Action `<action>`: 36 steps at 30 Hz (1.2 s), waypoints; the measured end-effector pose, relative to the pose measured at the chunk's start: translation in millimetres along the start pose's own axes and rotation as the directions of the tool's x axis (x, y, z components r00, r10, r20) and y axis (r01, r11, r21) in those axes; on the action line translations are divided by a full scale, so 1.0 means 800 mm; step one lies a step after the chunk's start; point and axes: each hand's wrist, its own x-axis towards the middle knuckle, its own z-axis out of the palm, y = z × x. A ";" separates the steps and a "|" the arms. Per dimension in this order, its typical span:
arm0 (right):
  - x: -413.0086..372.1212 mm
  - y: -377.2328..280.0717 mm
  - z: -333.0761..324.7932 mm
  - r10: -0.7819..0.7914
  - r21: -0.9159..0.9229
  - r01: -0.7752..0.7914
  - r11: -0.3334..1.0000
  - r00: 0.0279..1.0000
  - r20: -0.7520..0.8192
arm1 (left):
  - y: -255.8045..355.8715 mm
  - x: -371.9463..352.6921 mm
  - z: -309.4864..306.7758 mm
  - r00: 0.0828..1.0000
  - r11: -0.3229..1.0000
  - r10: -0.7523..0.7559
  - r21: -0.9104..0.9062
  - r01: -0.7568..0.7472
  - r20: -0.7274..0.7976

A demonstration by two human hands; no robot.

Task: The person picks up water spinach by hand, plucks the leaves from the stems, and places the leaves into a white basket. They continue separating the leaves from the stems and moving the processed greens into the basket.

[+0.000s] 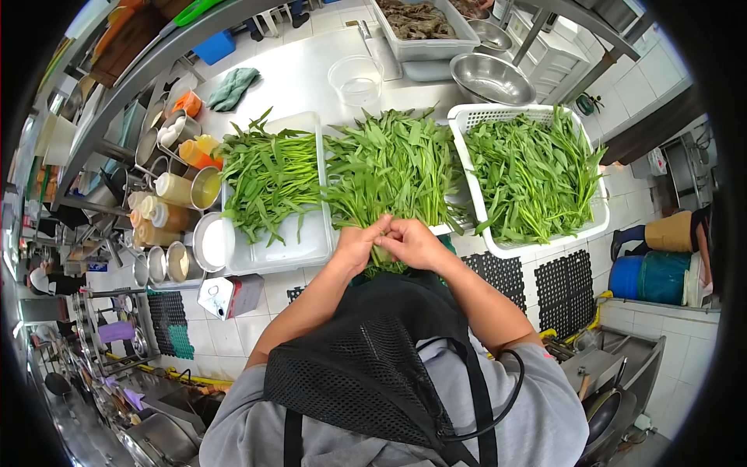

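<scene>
In the head view, my left hand (361, 243) and my right hand (411, 242) meet close to my body. Both are closed around the stems of a bunch of leafy greens (366, 198), its leaves pointing away from me. That bunch overlaps a pile of the same long-leaved greens (405, 152) in the middle of the steel table. To the left, more greens (284, 167) lie in a clear plastic tub (292, 253). A white perforated basket (486, 226) full of greens stands on the right. My fingers hide part of the stems.
A clear round container (356, 78), a green cloth (232, 89) and a steel bowl (492, 78) sit at the back of the steel table (292, 70). Sauce bottles (173, 188) and small pots line the left side. A grey tub (436, 48) stands farther back.
</scene>
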 end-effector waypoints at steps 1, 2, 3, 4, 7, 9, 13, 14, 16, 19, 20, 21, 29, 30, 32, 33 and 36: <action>0.000 0.000 0.000 -0.016 -0.005 0.016 1.000 0.999 0.032 | 0.002 0.002 -0.004 0.993 0.994 0.083 -0.062 -0.088 -0.082; 0.003 0.004 -0.006 -0.018 -0.003 0.018 1.000 0.999 0.028 | 0.007 0.004 -0.008 0.973 0.977 0.158 -0.117 -0.179 -0.168; 0.006 0.012 -0.017 -0.052 -0.116 0.040 0.993 0.993 -0.110 | 0.020 0.002 -0.015 0.969 0.985 0.103 -0.115 -0.131 -0.223; 0.010 0.020 -0.027 -0.100 -0.230 0.044 0.972 0.966 -0.239 | 0.030 0.002 -0.024 0.970 0.985 0.102 -0.114 -0.130 -0.221; 0.015 0.033 -0.037 -0.134 -0.565 -0.120 0.816 0.912 -0.388 | 0.044 0.003 -0.036 0.980 0.948 0.158 -0.257 -0.185 -0.124; 0.021 0.042 -0.036 -0.194 -0.729 -0.164 0.665 0.904 -0.380 | 0.042 0.001 -0.038 0.985 0.946 0.159 -0.274 -0.170 -0.064; 0.036 0.042 -0.052 -0.136 -0.282 0.028 0.959 0.918 -0.372 | 0.033 -0.008 -0.030 0.994 0.930 0.111 -0.351 -0.108 -0.011; 0.036 0.027 -0.058 -0.138 -0.062 0.124 0.990 0.921 -0.364 | 0.026 -0.007 -0.033 0.996 0.920 0.088 -0.383 -0.081 0.000; 0.018 -0.032 -0.068 -0.132 0.221 0.217 0.951 0.929 -0.347 | 0.016 -0.007 -0.043 0.997 0.896 0.044 -0.444 -0.014 0.056; 0.016 -0.054 -0.083 -0.253 0.258 0.345 0.903 0.909 -0.331 | 0.013 -0.009 -0.034 0.998 0.854 -0.023 -0.518 0.046 0.050; 0.019 -0.047 -0.084 -0.252 0.256 0.346 0.903 0.908 -0.335 | 0.014 -0.008 -0.029 0.999 0.866 0.008 -0.499 0.020 0.053; 0.024 -0.034 -0.083 -0.193 0.251 0.276 0.928 0.931 -0.310 | 0.013 -0.007 -0.027 0.998 0.877 0.038 -0.481 -0.006 0.056; 0.013 -0.001 -0.020 -0.151 0.003 0.154 0.988 0.969 -0.196 | 0.000 0.004 -0.010 0.997 0.948 -0.037 -0.312 0.057 0.068; 0.009 0.000 -0.012 -0.170 -0.115 0.155 0.981 0.976 -0.136 | -0.006 0.006 -0.010 0.996 0.950 -0.040 -0.307 0.061 0.075; 0.006 0.004 -0.009 -0.354 -0.338 0.309 0.889 0.932 -0.079 | -0.013 0.013 -0.006 0.985 0.985 0.025 -0.165 -0.054 -0.170; 0.007 0.005 -0.009 -0.258 -0.126 0.241 0.962 0.956 -0.142 | -0.010 0.013 -0.013 0.989 0.979 0.047 -0.191 -0.074 -0.141; 0.020 0.025 -0.035 -0.169 -0.145 0.121 0.982 0.904 -0.392 | 0.012 0.007 -0.036 1.000 0.977 -0.018 -0.214 0.013 -0.018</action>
